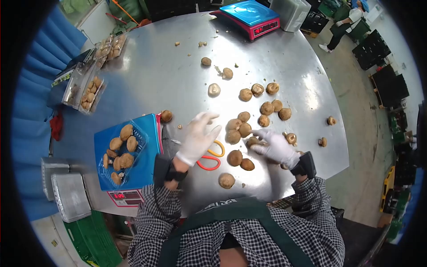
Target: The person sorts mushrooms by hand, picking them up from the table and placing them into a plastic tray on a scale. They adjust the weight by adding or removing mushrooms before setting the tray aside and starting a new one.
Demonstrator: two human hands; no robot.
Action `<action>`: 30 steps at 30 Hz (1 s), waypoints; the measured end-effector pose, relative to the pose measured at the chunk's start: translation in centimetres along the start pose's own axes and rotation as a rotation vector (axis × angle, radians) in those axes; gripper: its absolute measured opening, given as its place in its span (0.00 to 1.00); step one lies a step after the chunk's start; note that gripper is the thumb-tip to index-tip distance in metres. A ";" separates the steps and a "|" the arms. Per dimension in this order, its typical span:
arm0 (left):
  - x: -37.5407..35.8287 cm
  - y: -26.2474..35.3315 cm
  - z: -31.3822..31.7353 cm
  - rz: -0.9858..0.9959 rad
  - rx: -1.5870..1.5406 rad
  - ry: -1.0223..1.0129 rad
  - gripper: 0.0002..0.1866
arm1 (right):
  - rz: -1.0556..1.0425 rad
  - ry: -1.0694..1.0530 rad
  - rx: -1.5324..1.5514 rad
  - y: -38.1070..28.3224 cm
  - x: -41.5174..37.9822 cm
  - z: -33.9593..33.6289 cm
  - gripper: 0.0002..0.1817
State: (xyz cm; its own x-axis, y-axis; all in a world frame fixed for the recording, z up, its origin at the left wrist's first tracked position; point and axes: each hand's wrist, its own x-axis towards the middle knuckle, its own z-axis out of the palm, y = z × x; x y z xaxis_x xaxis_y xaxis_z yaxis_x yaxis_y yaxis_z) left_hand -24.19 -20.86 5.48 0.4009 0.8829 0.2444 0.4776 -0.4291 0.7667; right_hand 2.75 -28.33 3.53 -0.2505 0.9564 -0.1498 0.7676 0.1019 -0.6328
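My left hand (pixel 197 138), in a white glove, hovers over the steel table with thumb and fingers apart and nothing between them. Below it lie scissors (pixel 208 163) with one orange and one red handle loop, the blades partly hidden by the hand. My right hand (pixel 276 148), gloved too, has its thumb and fingers around a brown mushroom (pixel 253 142). More mushrooms (pixel 233 136) cluster just left of those fingertips. To the left, a clear plastic tray (pixel 141 139) of several mushrooms sits on a blue-topped scale (pixel 152 129) with a lit red display.
Another blue scale (pixel 250 13) stands at the table's far edge beside stacked clear trays (pixel 290 14). Filled mushroom packs (pixel 91 94) lie at the left edge, empty trays (pixel 71 196) nearer me. Loose mushrooms (pixel 267 108) dot the table (pixel 178 75). A person (pixel 349 26) stands beyond.
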 end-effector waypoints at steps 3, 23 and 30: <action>4.2 -0.8 3.4 -0.033 0.017 -0.086 0.18 | 0.025 0.164 0.091 2.0 1.8 -3.2 0.22; 20.5 -9.6 10.5 -0.061 0.628 -0.053 0.29 | -0.199 0.281 -0.235 8.2 19.3 -2.9 0.21; 17.0 -4.0 8.8 0.146 0.480 0.063 0.26 | -0.048 0.254 0.605 6.1 17.0 -3.3 0.32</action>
State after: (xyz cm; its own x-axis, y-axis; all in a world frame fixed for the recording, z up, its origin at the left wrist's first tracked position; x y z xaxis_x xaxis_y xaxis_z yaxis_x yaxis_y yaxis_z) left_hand -12.40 -5.80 1.30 0.4492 0.8105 0.3758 0.7315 -0.5752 0.3662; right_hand 5.12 -10.50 -0.34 -0.0722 0.9970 0.0265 0.2733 0.0453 -0.9608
